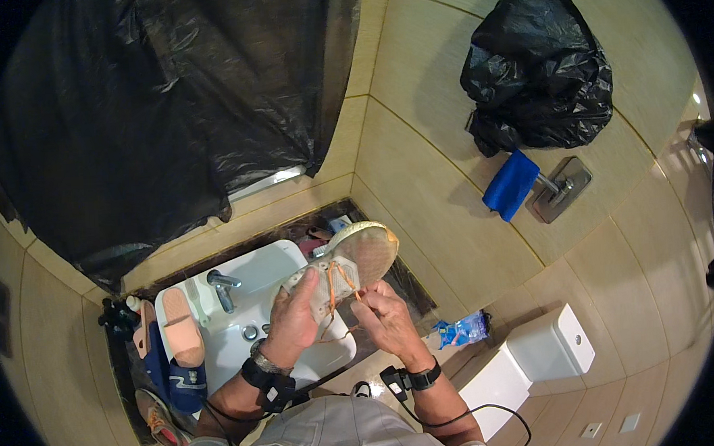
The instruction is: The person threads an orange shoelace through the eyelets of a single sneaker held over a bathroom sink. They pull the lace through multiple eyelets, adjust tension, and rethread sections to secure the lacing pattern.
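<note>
A pale, worn sneaker with a mesh toe hangs over the right part of the white washbasin. My left hand grips it around the heel and ankle side, thumb along the upper. An orange shoelace runs loosely across the eyelets, and one end dangles below. Fingers of my right hand are pinched on the lace near the tongue. Under the shoe, the basin shows a chrome faucet and a drain.
Pink slippers and blue slippers crowd the basin's left rim, beside a pale-handled brush. Another sneaker lies at the counter's left end. A white toilet stands right; a blue cloth hangs on a wall holder.
</note>
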The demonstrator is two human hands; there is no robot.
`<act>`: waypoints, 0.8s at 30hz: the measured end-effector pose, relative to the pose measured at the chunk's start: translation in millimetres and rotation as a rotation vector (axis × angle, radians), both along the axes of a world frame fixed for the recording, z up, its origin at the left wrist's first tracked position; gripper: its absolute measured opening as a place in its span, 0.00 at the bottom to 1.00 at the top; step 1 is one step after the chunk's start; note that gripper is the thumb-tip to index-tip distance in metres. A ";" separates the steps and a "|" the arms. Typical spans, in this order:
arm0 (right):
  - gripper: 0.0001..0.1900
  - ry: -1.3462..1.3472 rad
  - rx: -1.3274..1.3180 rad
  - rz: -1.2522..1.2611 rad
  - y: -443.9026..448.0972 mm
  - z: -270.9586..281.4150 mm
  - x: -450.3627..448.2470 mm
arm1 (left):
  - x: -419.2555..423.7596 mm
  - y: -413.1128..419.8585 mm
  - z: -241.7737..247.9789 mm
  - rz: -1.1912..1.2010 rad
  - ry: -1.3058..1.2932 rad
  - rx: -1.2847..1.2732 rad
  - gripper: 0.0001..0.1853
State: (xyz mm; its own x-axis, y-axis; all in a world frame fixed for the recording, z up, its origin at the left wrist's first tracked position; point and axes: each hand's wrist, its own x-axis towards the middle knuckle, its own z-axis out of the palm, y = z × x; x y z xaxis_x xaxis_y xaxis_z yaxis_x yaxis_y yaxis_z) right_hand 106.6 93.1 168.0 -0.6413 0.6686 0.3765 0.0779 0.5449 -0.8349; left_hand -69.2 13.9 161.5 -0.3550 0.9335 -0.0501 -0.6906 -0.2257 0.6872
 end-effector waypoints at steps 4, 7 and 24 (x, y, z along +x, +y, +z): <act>0.07 0.006 -0.013 0.063 1.5 2.0 2.8 | -4.1 2.5 0.5 -0.013 -0.103 0.023 0.22; 0.07 0.013 -0.093 0.063 4.3 1.0 1.0 | -6.8 5.1 -3.5 0.020 -0.052 0.019 0.21; 0.11 0.037 -0.674 0.402 4.6 -52.1 -12.6 | 9.9 4.0 53.9 0.391 1.114 0.067 0.09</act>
